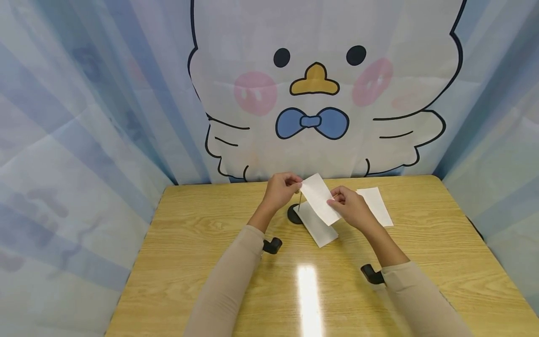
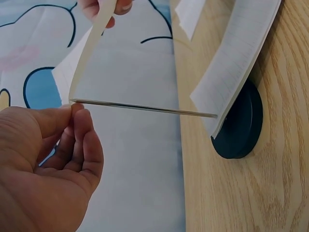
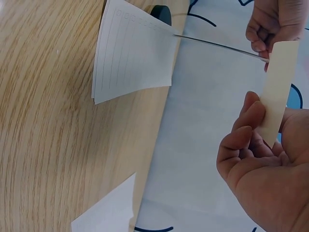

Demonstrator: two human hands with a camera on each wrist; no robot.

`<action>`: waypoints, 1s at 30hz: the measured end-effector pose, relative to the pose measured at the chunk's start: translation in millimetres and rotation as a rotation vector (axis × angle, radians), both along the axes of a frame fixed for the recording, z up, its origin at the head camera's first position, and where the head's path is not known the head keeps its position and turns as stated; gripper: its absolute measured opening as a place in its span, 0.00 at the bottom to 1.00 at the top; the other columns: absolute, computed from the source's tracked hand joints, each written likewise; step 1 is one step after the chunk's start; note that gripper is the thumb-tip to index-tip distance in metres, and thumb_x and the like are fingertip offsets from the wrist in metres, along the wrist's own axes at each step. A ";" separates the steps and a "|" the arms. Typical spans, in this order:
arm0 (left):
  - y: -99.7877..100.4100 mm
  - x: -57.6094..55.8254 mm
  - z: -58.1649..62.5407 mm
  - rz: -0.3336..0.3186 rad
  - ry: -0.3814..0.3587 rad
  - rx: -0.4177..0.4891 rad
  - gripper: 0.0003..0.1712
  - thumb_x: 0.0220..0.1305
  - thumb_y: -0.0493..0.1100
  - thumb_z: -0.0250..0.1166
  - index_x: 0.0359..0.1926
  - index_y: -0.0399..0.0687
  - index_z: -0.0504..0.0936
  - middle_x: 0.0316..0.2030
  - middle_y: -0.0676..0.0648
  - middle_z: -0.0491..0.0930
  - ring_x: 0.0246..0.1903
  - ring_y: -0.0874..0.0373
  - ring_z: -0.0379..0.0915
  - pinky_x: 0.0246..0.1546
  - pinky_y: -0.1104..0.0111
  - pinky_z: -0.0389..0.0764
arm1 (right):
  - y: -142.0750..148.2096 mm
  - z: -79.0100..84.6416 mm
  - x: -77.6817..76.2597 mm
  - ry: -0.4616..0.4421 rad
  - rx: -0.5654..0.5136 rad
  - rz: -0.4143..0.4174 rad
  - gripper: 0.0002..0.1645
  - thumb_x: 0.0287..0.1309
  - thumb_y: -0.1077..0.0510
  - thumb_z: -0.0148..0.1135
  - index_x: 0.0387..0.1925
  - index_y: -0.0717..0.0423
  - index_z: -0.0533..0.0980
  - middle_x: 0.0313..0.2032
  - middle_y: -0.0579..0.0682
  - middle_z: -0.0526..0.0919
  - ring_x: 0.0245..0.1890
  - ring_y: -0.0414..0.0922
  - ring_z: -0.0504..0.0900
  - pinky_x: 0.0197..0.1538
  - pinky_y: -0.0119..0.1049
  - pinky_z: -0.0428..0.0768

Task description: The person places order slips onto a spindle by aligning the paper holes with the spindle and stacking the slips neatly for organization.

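A slip of white paper (image 1: 319,199) is held up and tilted between both hands. My left hand (image 1: 279,192) pinches its upper left corner with thumb and fingertips, right at the tip of a thin metal spike (image 2: 145,108). Whether the point has pierced this slip I cannot tell. On its other side, my right hand (image 1: 353,207) grips the slip's edge between thumb and fingers. The spike rises from a round black base (image 2: 248,126). Lower on the spike, several printed slips (image 3: 135,53) are skewered near one end and hang over the base's side.
More loose white paper (image 1: 375,207) lies on the wooden table (image 1: 202,262) right of the spike. Behind the table's far edge hangs a curtain (image 1: 261,154) with a cartoon bird. Black wrist mounts (image 1: 273,245) stick out from both sleeves.
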State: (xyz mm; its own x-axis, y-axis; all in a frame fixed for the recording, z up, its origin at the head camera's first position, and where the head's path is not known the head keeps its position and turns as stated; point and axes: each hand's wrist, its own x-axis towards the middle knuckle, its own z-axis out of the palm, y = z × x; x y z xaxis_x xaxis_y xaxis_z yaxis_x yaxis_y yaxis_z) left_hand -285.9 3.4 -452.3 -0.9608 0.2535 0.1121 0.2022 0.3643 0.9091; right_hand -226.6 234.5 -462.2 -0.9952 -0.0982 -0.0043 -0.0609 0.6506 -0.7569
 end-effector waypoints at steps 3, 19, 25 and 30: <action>0.8 0.7 0.7 0.015 0.005 -0.019 0.06 0.72 0.37 0.66 0.42 0.41 0.89 0.36 0.45 0.86 0.37 0.47 0.85 0.35 0.69 0.83 | -0.7 -0.6 0.4 -0.001 -0.004 0.002 0.16 0.73 0.56 0.62 0.54 0.63 0.76 0.40 0.55 0.83 0.38 0.46 0.80 0.37 0.32 0.79; 3.7 -0.1 1.2 0.031 0.011 -0.042 0.05 0.71 0.37 0.67 0.41 0.41 0.89 0.34 0.45 0.86 0.32 0.56 0.82 0.34 0.69 0.83 | -0.7 -4.0 0.0 0.000 -0.001 -0.006 0.17 0.73 0.56 0.63 0.55 0.64 0.76 0.40 0.55 0.82 0.38 0.46 0.80 0.38 0.32 0.78; 2.7 -0.6 1.5 0.022 -0.001 -0.055 0.05 0.71 0.37 0.67 0.41 0.42 0.89 0.35 0.46 0.86 0.35 0.53 0.84 0.34 0.69 0.83 | -2.2 -8.9 0.4 0.001 0.001 -0.017 0.17 0.73 0.56 0.63 0.55 0.63 0.76 0.40 0.55 0.82 0.38 0.46 0.79 0.38 0.32 0.78; 2.2 -1.4 1.7 0.002 -0.002 -0.052 0.05 0.71 0.37 0.67 0.41 0.41 0.88 0.35 0.44 0.87 0.39 0.43 0.86 0.35 0.67 0.83 | -3.7 -10.5 1.0 -0.006 0.005 -0.026 0.16 0.73 0.56 0.63 0.54 0.62 0.76 0.40 0.55 0.83 0.38 0.47 0.79 0.39 0.35 0.78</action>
